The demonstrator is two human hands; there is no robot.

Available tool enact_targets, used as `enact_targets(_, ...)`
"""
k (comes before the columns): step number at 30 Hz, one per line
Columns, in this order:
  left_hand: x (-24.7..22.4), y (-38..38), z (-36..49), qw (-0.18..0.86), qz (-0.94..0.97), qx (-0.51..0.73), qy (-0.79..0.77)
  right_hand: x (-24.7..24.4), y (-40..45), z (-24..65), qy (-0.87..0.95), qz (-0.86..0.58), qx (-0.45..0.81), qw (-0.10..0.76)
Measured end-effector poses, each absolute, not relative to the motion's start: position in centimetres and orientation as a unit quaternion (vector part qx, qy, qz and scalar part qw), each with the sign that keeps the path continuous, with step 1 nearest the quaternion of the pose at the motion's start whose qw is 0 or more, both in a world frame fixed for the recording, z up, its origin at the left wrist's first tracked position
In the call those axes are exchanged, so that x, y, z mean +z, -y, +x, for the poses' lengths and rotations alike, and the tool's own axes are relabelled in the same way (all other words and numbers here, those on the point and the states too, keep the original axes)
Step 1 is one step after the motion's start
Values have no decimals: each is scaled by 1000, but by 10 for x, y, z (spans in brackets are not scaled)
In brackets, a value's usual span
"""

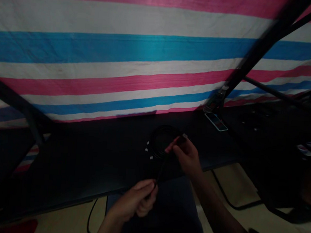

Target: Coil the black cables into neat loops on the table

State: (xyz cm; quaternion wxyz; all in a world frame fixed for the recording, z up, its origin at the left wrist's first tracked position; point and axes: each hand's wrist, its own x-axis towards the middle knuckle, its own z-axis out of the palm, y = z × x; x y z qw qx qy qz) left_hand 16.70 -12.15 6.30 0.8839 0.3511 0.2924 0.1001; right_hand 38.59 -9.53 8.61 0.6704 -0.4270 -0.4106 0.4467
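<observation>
Between my two hands runs a thin black cable [162, 167], slanting up to the right over the front of the black bench [89, 154]. My left hand [140, 199] is closed round its lower end, near the bench's front edge. Higher up, my right hand [187, 157] pinches the upper part, and a dark piece shows at its fingers, too dim to make out. Behind the hands a coil of black cable [151, 140] lies on the bench. Small white pieces [147, 146] sit at the coil's left side.
A phone [216, 121] lies on the bench to the right, beside a dark slanted frame post [244, 66]. A striped sheet [96, 48] hangs behind the bench. Another dark bench surface [272, 121] continues at right. The light is dim.
</observation>
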Motion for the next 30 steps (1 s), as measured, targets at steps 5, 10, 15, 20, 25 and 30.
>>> enact_targets(5, 72, 113, 194, 873, 327, 200, -302, 82, 56, 359, 432, -479, 268, 715)
enact_targets(10, 75, 108, 183, 828, 367, 230, -357, 82, 51, 367, 383, -466, 321, 730)
enact_targets(15, 72, 95, 167, 732, 464, 241, -436, 85, 69, 385, 365, -432, 457, 686)
enact_targets(20, 65, 81, 174, 635, 516, 291, -496, 87, 110, 382, 372, -473, 396, 694)
enact_targets(25, 74, 82, 174, 677, 554, 218, -433, 87, 139, 406, 268, -491, 358, 748)
enact_targets(30, 75, 85, 144, 718, 574, 107, -379, 66, 165, 475, 123, -526, 295, 788)
